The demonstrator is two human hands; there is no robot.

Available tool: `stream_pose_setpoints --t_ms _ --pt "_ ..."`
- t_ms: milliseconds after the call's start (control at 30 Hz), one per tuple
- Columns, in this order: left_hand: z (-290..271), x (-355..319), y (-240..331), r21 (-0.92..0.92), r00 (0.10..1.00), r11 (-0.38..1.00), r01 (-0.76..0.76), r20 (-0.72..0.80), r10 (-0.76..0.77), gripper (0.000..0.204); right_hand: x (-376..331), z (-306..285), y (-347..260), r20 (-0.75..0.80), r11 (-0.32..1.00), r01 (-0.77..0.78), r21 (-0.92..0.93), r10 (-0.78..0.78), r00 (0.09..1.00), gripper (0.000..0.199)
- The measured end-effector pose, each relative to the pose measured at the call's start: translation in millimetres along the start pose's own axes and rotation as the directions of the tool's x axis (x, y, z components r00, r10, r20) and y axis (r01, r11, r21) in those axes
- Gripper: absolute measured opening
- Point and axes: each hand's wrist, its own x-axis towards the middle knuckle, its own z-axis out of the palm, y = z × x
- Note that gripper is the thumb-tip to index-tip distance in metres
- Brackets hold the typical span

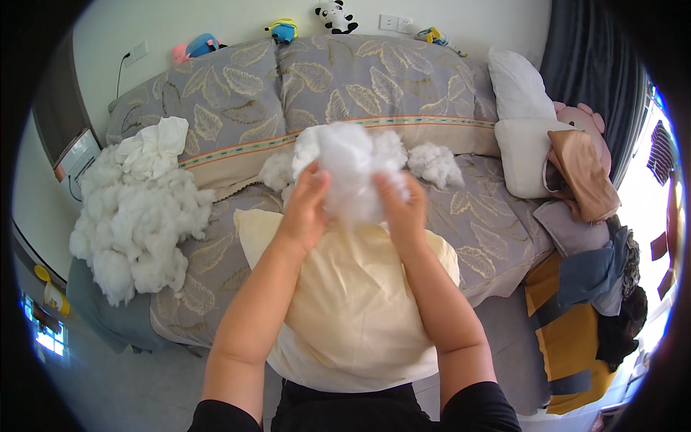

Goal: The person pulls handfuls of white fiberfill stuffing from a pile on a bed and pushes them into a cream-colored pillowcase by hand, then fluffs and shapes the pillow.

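The left grip (308, 201) and right grip (403, 207) pinch a white fiberfill tuft (350, 162), probably featherlight, soft, easily torn, best held loosely at both sides.

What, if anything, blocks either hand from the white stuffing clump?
Nothing visible. The left hand and right hand already hold the white stuffing clump from either side. The cream cloth sits nearer the body, not between them.

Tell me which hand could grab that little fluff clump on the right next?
Probably the right hand: it is nearer the small fluff clump, while the left hand is across the white wad. Both hands hold that wad.
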Motion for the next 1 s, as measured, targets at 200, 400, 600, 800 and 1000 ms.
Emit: stream_pose_setpoints --t_ms 200,400,600,800,1000 --pt "1.1 -0.3 -28.4 0.360 0.995 0.932 0.051 -0.102 -0.015 0.042 -9.2 13.8 8.5 -0.047 0.999 -0.022 0.045 0.025 0.999 0.017" --pt "-28.9 10.3 -24.3 0.113 0.943 0.988 -0.105 -0.305 0.135 0.029 4.5 -8.1 9.4 -0.325 0.955 0.044 0.295 0.057 0.944 0.018" --pt "-10.4 -3.5 -35.7 0.042 1.000 0.999 0.004 -0.030 -0.002 0.042 -8.7 14.2 40.3 -0.039 0.895 0.111 -0.431 -0.141 0.989 0.021" --pt "-37.5 3.4 -28.9 0.162 0.976 0.985 -0.057 -0.198 0.089 0.047 -15.3 -2.9 23.4 0.124 0.930 -0.366 0.023 0.361 0.924 0.012" --pt "-36.4 5.9 -23.9 -0.038 0.980 0.998 0.059 -0.186 -0.065 0.046 -14.2 4.7 18.8 0.002 0.969 -0.198 0.147 0.200 0.980 0.013"
